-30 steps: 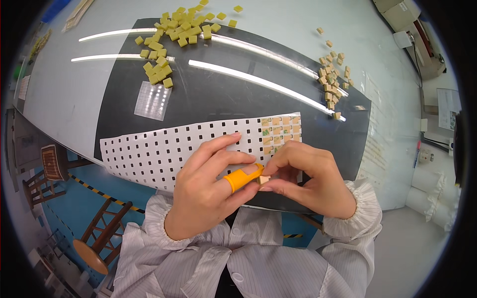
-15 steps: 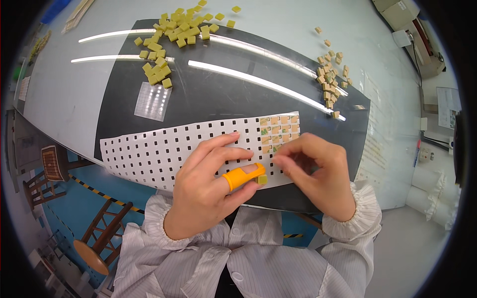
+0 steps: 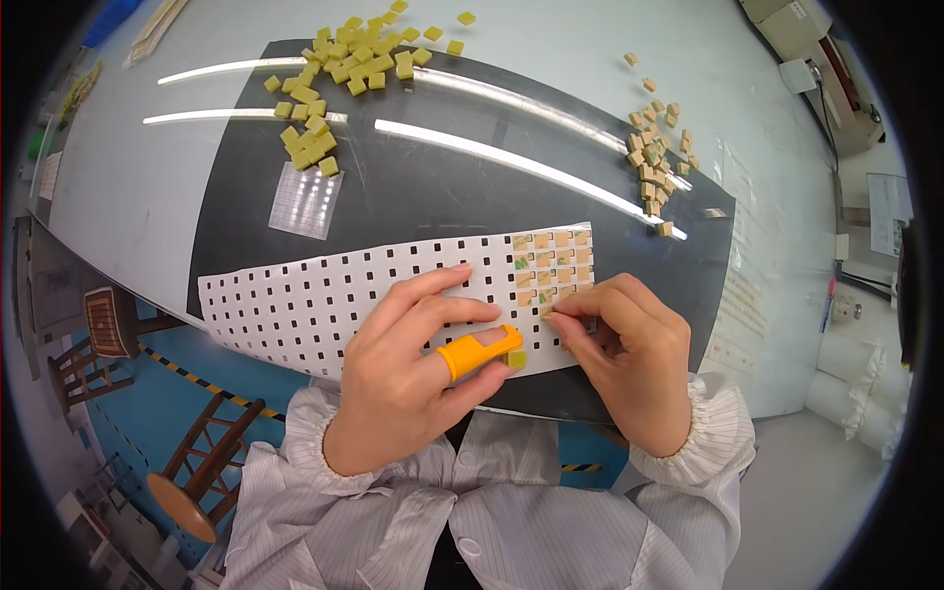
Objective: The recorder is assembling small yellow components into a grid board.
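Note:
A white sheet (image 3: 295, 305) with rows of small dark square holes lies before me. Tan square pieces (image 3: 562, 258), some with green marks, cover holes at its right end. My left hand (image 3: 408, 359) lies over the sheet, its upper fingers stretched out. An orange ring-like finger tool (image 3: 480, 353) sits on one finger. Between that finger and the thumb is a small yellow-green block (image 3: 515, 359). My right hand (image 3: 634, 349) is closed in a pinch at the lower edge of the tan pieces; its fingers hide what they hold.
Many yellow-green blocks (image 3: 359, 59) are heaped at the far left of the dark mat (image 3: 472, 167). More tan blocks (image 3: 652, 162) lie in a pile at the far right. A clear gridded square (image 3: 305, 201) lies beyond the sheet. Wooden stools (image 3: 202, 472) stand at lower left.
My right hand has shifted slightly down and turned, its fingertips still at the tan pieces. My left hand, with the block, has hardly moved.

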A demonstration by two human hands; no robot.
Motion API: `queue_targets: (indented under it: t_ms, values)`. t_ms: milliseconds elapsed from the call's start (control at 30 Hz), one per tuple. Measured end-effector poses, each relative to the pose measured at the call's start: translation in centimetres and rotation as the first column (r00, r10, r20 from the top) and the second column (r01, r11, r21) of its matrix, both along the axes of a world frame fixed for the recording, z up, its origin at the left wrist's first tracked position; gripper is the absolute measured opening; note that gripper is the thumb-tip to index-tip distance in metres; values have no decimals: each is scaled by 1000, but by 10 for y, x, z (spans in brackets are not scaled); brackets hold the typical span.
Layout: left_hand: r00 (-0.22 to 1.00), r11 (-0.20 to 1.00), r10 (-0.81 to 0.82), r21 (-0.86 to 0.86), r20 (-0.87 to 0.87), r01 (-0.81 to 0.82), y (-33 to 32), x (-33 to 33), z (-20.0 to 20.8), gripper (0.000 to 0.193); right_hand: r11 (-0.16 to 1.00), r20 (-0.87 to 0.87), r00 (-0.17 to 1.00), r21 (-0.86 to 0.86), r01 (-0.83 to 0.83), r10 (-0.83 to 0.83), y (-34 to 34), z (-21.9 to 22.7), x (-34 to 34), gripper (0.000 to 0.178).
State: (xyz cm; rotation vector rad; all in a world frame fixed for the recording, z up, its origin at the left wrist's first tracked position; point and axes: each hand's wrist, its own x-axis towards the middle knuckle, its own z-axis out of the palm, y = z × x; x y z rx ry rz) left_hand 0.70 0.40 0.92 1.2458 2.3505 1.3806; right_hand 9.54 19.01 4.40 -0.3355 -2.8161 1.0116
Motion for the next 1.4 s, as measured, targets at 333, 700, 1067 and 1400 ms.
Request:
queue_targets:
  t_ms: [333,700,1067,1400]
  values:
    - [1000,1000,3,-3,11,-3,0,0,0,32,1000,13,1000,0,18,-18,-1,4,-1,12]
    - [1000,1000,5,5,17,-5,1,0,-1,31,972,137,990,-224,69,-38,6,14,-4,10]
    - [1000,1000,11,13,13,-11,0,0,-2,31,476,538,825,-779,409,172,11,19,-18,12]
    - [1000,1000,8,20,13,-8,0,0,-3,30,475,533,827,-783,401,180,10,17,-18,10]
